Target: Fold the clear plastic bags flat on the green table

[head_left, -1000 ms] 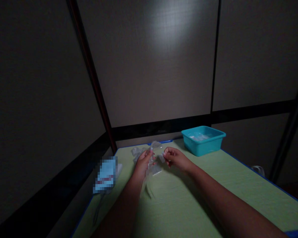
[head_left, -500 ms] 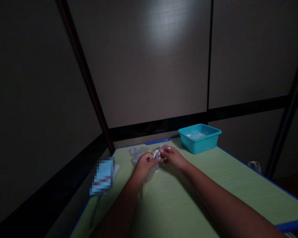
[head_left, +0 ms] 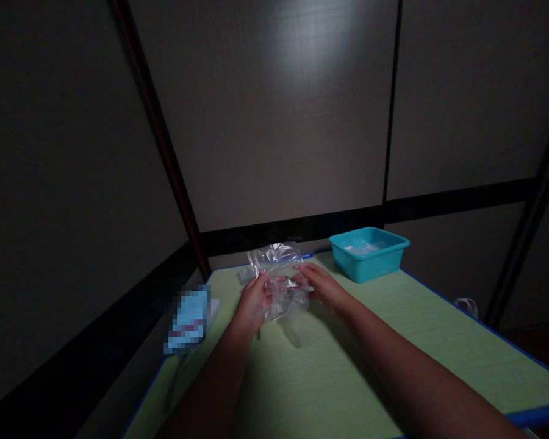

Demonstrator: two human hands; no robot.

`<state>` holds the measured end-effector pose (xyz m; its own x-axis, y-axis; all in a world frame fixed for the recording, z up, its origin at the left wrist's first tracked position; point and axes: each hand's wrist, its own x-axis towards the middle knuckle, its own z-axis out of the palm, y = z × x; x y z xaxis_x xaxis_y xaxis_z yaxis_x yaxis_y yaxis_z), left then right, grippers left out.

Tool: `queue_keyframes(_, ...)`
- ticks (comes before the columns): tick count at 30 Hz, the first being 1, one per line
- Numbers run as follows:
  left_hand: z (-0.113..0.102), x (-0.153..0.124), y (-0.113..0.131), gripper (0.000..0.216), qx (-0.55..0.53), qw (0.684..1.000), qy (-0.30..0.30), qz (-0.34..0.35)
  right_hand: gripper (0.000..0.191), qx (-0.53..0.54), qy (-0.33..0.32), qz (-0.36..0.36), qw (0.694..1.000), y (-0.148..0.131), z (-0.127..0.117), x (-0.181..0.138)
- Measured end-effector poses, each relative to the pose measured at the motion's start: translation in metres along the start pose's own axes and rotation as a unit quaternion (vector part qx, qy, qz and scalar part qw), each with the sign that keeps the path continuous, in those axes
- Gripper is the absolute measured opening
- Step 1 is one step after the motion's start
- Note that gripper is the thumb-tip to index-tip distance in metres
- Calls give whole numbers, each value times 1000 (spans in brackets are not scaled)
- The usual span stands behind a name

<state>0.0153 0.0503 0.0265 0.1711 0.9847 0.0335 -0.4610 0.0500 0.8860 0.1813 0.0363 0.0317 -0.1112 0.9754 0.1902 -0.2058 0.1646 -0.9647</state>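
- The light-green table with a blue edge (head_left: 302,384) spreads beneath both forearms.
- At its left edge lies a light-blue, flat-looking item (head_left: 188,320), blurred into blocks, with a whitish thing (head_left: 214,310) just beside it.
- The left hand (head_left: 253,300) grasps the near-left side of the plastic, thumb up and fingers curled partway.
- The right hand (head_left: 321,283) pinches the right side of the same plastic, thumb and fingertips nearly together; the exact contact is hard to make out through the shine.
- Between the two hands, spread above the table, is the thin, clear, crumpled plastic film (head_left: 278,261), rising beyond the fingers and hanging below them.
- Farther off, to the right, stands a turquoise rectangular plastic basin (head_left: 368,267), with clear, shiny material (head_left: 363,248) inside.
- Behind everything rises the grey-brown panelled wall (head_left: 274,140).
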Motion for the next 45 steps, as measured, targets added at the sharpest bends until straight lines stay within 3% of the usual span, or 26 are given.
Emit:
queue_keyframes(3, 2, -2, -3, 28, -5, 1000, -14, 16, 34, -45, -2, -51, 998, 8, 2, 1)
queue_keyframes(7, -3, -1, 2, 29, -25, 999, -21, 34, 32, -72, 66, -89, 991, 11, -6, 7)
queue_keyframes(11, -4, -3, 5, 38, -31, 999, -35, -2, 32, -109, 105, -134, 979, 9, -13, 11)
queue_keyframes(14, 0, -7, -2, 37, -1, 998, -51, -37, 30, -154, 94, -161, 970, 10, -9, 10)
queue_keyframes(18, 2, -8, -14, 25, 25, 999, -36, -31, 28, -206, 72, -162, 962, 10, -1, 7)
queue_keyframes(27, -13, 4, -9, 19, -26, 999, 17, 40, 30, -207, 197, -176, 942, 9, -26, 15)
queue_keyframes(30, -12, 5, -7, 21, -62, 996, 61, 25, 32, -194, 218, -192, 937, 13, -29, 18)
queue_keyframes(32, -8, 4, -6, 30, -71, 995, 68, -28, 31, -182, 202, -197, 942, 15, -26, 18)
queue_keyframes(35, -1, -1, -8, 34, -40, 995, 28, -90, 28, -171, 122, -188, 959, 17, -18, 16)
queue_keyframes(39, -1, -2, -15, 19, -15, 996, 32, -81, 25, -157, 67, -173, 970, 19, -15, 15)
queue_keyframes(45, -11, 4, -10, 26, -30, 997, 26, -72, 31, -184, 184, -147, 954, 20, -40, 24)
